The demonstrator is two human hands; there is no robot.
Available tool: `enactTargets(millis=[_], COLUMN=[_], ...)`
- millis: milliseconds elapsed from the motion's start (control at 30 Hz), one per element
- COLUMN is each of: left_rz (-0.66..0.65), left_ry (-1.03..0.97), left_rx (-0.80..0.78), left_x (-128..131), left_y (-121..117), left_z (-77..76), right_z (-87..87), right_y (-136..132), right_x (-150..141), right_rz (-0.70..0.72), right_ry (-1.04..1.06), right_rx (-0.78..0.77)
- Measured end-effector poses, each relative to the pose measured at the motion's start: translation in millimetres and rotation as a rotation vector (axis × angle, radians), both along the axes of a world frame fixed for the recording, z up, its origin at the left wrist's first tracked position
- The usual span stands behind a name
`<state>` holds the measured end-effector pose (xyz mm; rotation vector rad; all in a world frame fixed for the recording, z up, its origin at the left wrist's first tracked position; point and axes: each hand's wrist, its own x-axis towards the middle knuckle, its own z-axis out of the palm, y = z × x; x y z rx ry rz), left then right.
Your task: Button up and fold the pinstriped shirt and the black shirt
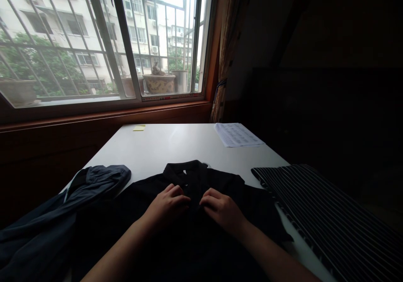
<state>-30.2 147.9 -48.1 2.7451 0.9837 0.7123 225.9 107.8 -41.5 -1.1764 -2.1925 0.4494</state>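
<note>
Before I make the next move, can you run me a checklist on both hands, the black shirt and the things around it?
1. Left hand on the shirt front: ok, the left hand has its fingers bent over the black shirt.
2. Right hand opposite it: ok, the right hand is at the front too, with a gap between the hands.
3. Firm grip on the fabric: cannot tell, fingertips and cloth merge in shadow.
4. Collar facing away from the person: ok, the collar is at the far end.
5. Light on the shirt front: not ok, most of it is very dark.
6. Papers apart from the shirt: ok, the papers lie at the table's far right.
</note>
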Motion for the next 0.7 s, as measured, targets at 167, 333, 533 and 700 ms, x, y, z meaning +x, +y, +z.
enactTargets(millis=[167, 333, 533, 700], left_rz=[-0.052, -0.087, -0.095, -0.053], left_ry=[0.051, 0.077, 0.074, -0.011], left_rx=[0.093, 0.184, 0.197, 0.096], left_x=[2, 3, 4, 3], left_y=[-1, 1, 2, 2], left_z=[2.7, 1.3, 1.1, -0.3], right_z=[-0.6, -1.5, 4.0, 17.7], right_y=[1, 2, -1, 6], right_x=[0, -1, -7, -16], right_rz=[-0.003, 0.026, 0.004, -0.038], right_ry=[-0.038, -0.069, -0.134, -0.274], right_rx=[0.021, 0.052, 0.032, -0.022])
